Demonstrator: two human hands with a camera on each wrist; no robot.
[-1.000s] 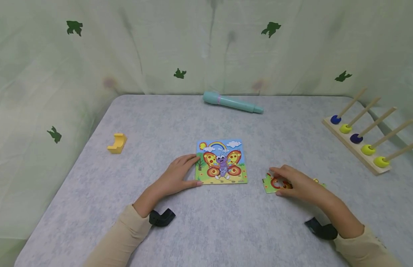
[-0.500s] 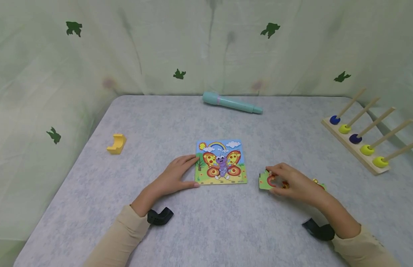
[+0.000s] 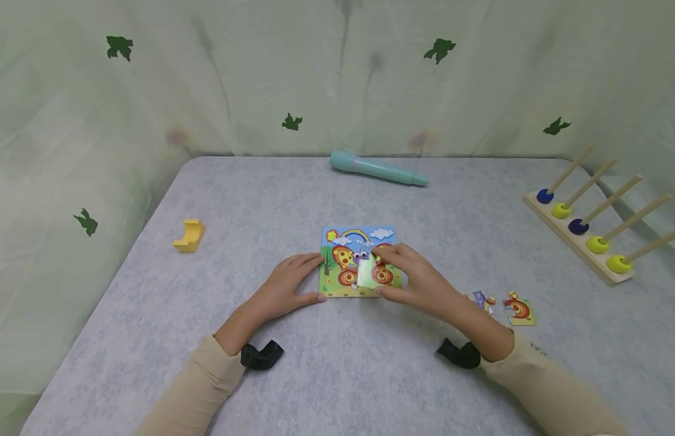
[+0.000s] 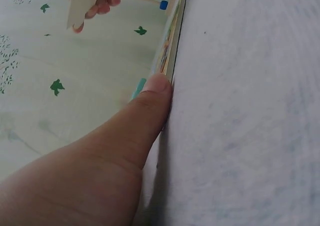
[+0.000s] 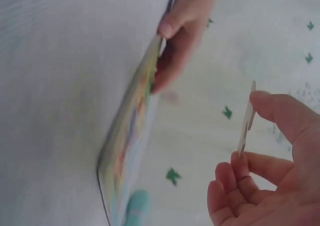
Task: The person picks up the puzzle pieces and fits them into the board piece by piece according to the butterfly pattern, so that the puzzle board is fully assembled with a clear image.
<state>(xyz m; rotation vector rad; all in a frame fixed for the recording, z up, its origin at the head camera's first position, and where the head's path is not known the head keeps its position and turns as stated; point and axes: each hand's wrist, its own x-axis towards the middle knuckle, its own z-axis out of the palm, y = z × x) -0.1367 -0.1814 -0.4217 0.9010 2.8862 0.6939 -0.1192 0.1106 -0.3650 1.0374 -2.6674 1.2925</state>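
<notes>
A square board printed with a butterfly, a rainbow and a sun (image 3: 337, 286) lies flat in the middle of the table. My left hand (image 3: 290, 281) rests at its left side, fingertips on the left edge and thumb by the near left corner. In the left wrist view that thumb (image 4: 155, 86) touches the board's edge. My right hand (image 3: 419, 281) pinches a jigsaw piece (image 3: 368, 274) between thumb and fingers above the board's lower right part. The right wrist view shows the piece (image 5: 247, 121) edge-on, raised apart from the board. It hides part of the butterfly.
Two loose jigsaw pieces, one purple (image 3: 482, 300) and one with a red spiral (image 3: 520, 310), lie right of the board. A yellow block (image 3: 190, 236) is at left, a teal toy microphone (image 3: 378, 169) at the back, a wooden peg stand with beads (image 3: 583, 239) at right.
My right hand has lifted the jigsaw piece off the table at right and carried it left over the board, uncovering the loose pieces. My left hand has stayed put.
</notes>
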